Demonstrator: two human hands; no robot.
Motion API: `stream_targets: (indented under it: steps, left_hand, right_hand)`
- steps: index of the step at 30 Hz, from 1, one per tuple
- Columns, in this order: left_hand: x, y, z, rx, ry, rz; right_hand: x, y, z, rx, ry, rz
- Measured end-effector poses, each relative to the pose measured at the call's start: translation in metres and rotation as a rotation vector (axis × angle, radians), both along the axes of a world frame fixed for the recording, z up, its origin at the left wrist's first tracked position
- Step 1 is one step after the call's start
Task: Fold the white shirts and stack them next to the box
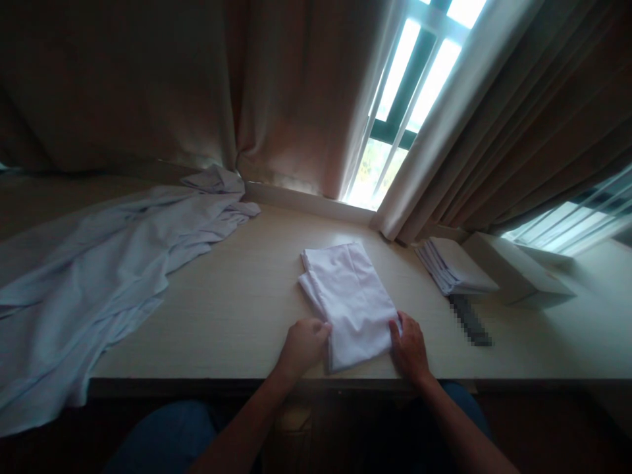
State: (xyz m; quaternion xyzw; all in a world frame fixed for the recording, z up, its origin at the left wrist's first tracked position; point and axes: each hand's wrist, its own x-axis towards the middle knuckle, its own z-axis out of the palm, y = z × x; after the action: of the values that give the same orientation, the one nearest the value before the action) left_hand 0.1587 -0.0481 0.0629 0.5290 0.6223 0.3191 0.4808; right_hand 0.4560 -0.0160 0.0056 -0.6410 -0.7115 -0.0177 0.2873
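Note:
A folded white cloth point(348, 299) lies on the pale wooden table point(237, 309), its long side running away from me. My left hand point(303, 343) grips the cloth's near left edge with curled fingers. At the near right edge my right hand point(409, 347) pinches the cloth, fingers closed on the fabric. Both hands sit close to the table's front edge.
A large crumpled pale sheet point(99, 276) covers the table's left side and hangs over its edge. A stack of folded white cloths point(454, 264) and a white box point(513, 270) stand at the right. Brown curtains point(518, 118) and a window point(409, 72) are behind.

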Motion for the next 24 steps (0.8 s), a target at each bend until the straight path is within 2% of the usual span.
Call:
stream_targets:
  steps: [6,12,15,18,24]
  left_hand:
    - [0.008,0.002,-0.005,-0.084,-0.083,-0.033]
    - [0.011,-0.004,0.014,-0.054,-0.104,-0.108]
    - [0.015,-0.002,0.019,-0.052,-0.107,-0.087]
    - [0.024,0.001,0.013,-0.141,-0.171,-0.05]
    - [0.04,-0.001,-0.01,-0.315,-0.539,0.06]
  right_hand:
    - [-0.001,-0.001,0.002,-0.002,-0.009,-0.011]
    - [-0.002,-0.001,0.004,-0.01,0.014,-0.03]
    - [-0.002,0.0,0.004,-0.012,0.008,-0.036]
    - [-0.003,0.0,0.004,-0.012,0.007,-0.035]
    - [-0.003,-0.001,0.005,-0.007,0.015,-0.03]
